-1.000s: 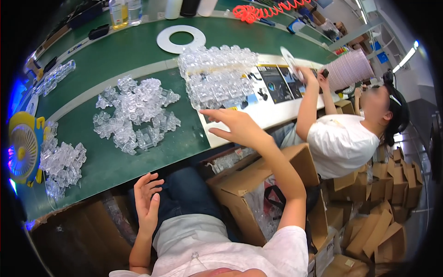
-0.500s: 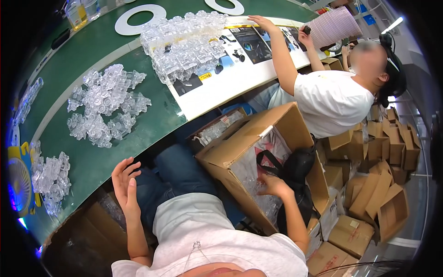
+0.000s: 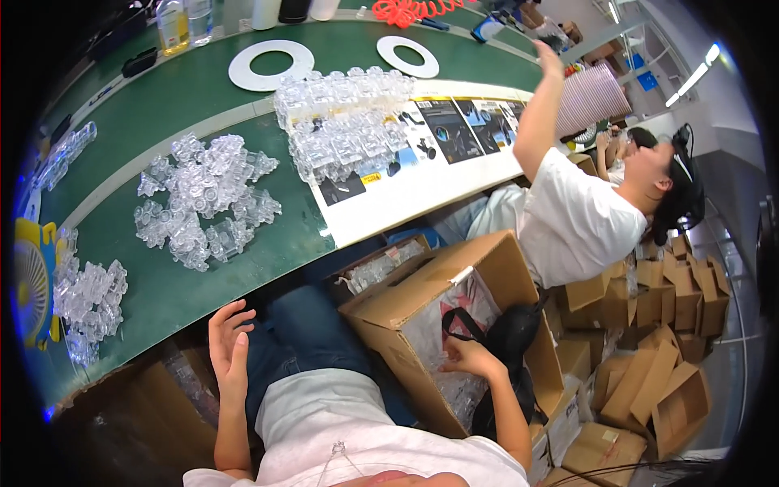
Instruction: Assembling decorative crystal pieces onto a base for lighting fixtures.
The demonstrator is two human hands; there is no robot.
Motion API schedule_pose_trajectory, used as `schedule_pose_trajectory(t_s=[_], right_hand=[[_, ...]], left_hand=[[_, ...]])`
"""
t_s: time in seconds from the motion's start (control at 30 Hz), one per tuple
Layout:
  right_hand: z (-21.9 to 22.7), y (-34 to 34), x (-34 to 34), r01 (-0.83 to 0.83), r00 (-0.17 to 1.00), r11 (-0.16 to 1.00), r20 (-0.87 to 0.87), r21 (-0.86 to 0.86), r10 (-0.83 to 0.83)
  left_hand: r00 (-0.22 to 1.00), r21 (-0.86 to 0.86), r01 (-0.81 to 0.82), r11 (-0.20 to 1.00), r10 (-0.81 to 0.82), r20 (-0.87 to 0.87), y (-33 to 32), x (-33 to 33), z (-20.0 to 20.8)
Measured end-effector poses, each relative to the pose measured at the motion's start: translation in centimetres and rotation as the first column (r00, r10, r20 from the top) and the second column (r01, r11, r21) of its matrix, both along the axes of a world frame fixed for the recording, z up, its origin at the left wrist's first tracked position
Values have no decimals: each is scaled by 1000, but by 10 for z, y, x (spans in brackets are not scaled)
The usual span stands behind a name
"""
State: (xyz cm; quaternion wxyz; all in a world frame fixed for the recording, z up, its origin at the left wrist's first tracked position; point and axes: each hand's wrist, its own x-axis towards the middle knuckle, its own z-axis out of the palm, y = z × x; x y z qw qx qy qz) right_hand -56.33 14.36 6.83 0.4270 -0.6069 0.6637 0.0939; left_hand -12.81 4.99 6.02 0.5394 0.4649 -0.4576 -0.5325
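My left hand (image 3: 230, 345) is raised beside the front edge of the green table (image 3: 162, 312), fingers spread and holding nothing. Over the open cardboard box (image 3: 389, 345) at my right side is my right hand (image 3: 472, 357). Its fingers are loosely bent and apart, with nothing visible between them. Clear plastic bags (image 3: 426, 345) line the box near that hand. A black bag with a strap (image 3: 513, 331) lies on the box's right part, close to my fingers. On the table, a loose heap of clear plastic parts (image 3: 207, 191) lies nearest my left hand.
Clear parts stand in rows (image 3: 345, 122) on a printed white board (image 3: 381, 207). A smaller clear pile (image 3: 93, 300) lies by a yellow-and-blue fan (image 3: 34, 284). White rings (image 3: 243, 69) lie farther back. A co-worker (image 3: 588, 207) sits at right, before stacked cartons (image 3: 677, 284).
The view has tilted so the table sits lower in the picture. My right hand's fingers have bent a little more. The co-worker's arm has risen off the board; my left hand stays open.
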Motion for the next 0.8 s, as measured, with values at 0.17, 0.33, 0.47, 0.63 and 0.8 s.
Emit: schedule_pose_trajectory(t_s=[0.17, 0.33, 0.47, 0.63, 0.8], right_hand=[[97, -32, -3, 364, 931, 926, 28, -99, -363], [163, -60, -2, 616, 784, 684, 390, -391, -483], [163, -97, -8, 609, 793, 596, 432, -523, -430], [129, -183, -2, 509, 847, 553, 497, -660, -187], [88, -282, -21, 254, 925, 726, 379, -639, 10]], left_hand=[[1000, -1, 14, 1000, -14, -2, -3, -1, 1], [1000, -4, -4, 1000, 4, -9, -5, 2, -2], [1000, -5, 9, 1000, -10, -8, -3, -2, 1], [999, 6, -30, 1000, 30, -13, 1, 6, 2], [997, 63, -81, 995, 81, -1, 3, 11, 1]])
